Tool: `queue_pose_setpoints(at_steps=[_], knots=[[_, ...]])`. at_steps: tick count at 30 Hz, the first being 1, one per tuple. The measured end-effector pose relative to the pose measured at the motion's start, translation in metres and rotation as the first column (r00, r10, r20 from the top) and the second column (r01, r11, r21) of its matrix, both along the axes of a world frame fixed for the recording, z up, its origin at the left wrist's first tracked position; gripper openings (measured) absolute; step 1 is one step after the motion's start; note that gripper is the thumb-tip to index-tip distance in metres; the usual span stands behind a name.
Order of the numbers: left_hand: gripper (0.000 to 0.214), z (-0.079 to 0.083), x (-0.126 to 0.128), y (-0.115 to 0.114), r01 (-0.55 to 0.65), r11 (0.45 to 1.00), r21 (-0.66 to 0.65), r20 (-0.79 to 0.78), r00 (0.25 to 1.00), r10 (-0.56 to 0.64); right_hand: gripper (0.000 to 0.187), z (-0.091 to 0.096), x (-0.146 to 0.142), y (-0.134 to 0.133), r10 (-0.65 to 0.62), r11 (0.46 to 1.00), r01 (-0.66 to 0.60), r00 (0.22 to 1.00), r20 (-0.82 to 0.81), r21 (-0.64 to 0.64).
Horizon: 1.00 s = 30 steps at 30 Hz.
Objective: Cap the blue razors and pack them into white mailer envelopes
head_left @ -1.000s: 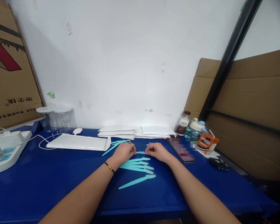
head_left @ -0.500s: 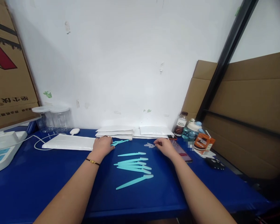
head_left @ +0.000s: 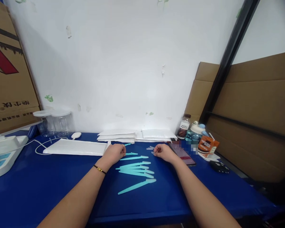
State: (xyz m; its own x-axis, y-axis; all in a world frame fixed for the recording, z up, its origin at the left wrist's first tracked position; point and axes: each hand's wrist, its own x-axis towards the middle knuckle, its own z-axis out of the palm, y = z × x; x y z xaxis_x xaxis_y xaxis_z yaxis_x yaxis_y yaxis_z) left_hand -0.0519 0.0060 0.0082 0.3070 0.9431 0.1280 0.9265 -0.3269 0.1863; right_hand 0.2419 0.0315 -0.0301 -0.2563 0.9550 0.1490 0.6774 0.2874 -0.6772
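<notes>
My left hand (head_left: pixel 114 153) is closed in a pinch on the handle of a turquoise eyebrow razor (head_left: pixel 132 154), whose head points right. Another razor (head_left: pixel 128 144) lies just behind those fingers, partly hidden. My right hand (head_left: pixel 165 152) pinches a small clear plastic cap (head_left: pixel 153 153), with more loose clear caps (head_left: pixel 149 148) on the table behind it. Between my forearms several capped eyebrow razors (head_left: pixel 136 171) lie in a rough column, heads to the right. The nearest razor (head_left: pixel 137 186) sits at an angle, apart from the others.
White padded envelopes (head_left: pixel 116 135) are stacked along the wall, and one envelope (head_left: pixel 73 147) lies left of my hand. A phone (head_left: pixel 184 155), a dark-capped bottle (head_left: pixel 184 127) and an orange drink carton (head_left: pixel 207 146) stand or lie right. A power strip (head_left: pixel 11 158) and clear jars (head_left: pixel 61 125) are left.
My left hand has moved right and toward me, bringing one razor away from the others at the back. My right hand has drawn slightly nearer, and a clear cap is now between its fingers.
</notes>
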Motion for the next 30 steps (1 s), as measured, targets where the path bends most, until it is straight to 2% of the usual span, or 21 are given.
queue_pose_setpoints(at_steps=[3, 7, 13, 19, 24, 26, 28, 30], knots=[[0.009, -0.006, 0.012, 0.000, 0.052, 0.999, -0.013, 0.038, 0.998, -0.052, 0.011, -0.001, -0.006, -0.001, 0.064, 0.998, -0.063, 0.996, -0.063, 0.014], [0.011, -0.011, 0.023, 0.000, 0.102, 0.995, 0.004, 0.105, 0.989, -0.102, 0.010, 0.002, -0.019, -0.005, 0.128, 0.991, -0.124, 0.989, -0.069, 0.058], [0.012, -0.011, 0.031, -0.003, 0.122, 0.993, 0.011, 0.118, 0.985, -0.122, 0.011, 0.008, -0.034, -0.013, 0.148, 0.986, -0.145, 0.988, -0.036, 0.081], [0.014, -0.009, 0.038, -0.010, 0.181, 0.983, 0.026, 0.124, 0.975, -0.183, 0.011, 0.010, -0.043, -0.020, 0.217, 0.975, -0.214, 0.974, -0.064, 0.051], [0.021, -0.008, 0.026, -0.007, 0.241, 0.962, -0.125, 0.237, 0.949, -0.207, 0.015, 0.013, -0.031, -0.021, 0.299, 0.952, -0.302, 0.952, -0.065, -0.039], [0.025, -0.008, 0.014, 0.000, 0.167, 0.981, -0.099, 0.213, 0.967, -0.143, 0.016, 0.014, -0.021, -0.018, 0.233, 0.972, -0.234, 0.971, -0.055, 0.001], [0.023, -0.009, 0.001, 0.007, 0.039, 0.999, 0.010, 0.143, 0.989, -0.040, 0.017, 0.015, -0.010, -0.013, 0.072, 0.992, -0.069, 0.997, -0.028, 0.102], [0.026, -0.012, -0.008, 0.013, -0.057, 0.993, 0.103, 0.074, 0.996, 0.049, 0.019, 0.015, -0.002, -0.007, -0.062, 0.975, 0.054, 0.997, 0.033, 0.215]])
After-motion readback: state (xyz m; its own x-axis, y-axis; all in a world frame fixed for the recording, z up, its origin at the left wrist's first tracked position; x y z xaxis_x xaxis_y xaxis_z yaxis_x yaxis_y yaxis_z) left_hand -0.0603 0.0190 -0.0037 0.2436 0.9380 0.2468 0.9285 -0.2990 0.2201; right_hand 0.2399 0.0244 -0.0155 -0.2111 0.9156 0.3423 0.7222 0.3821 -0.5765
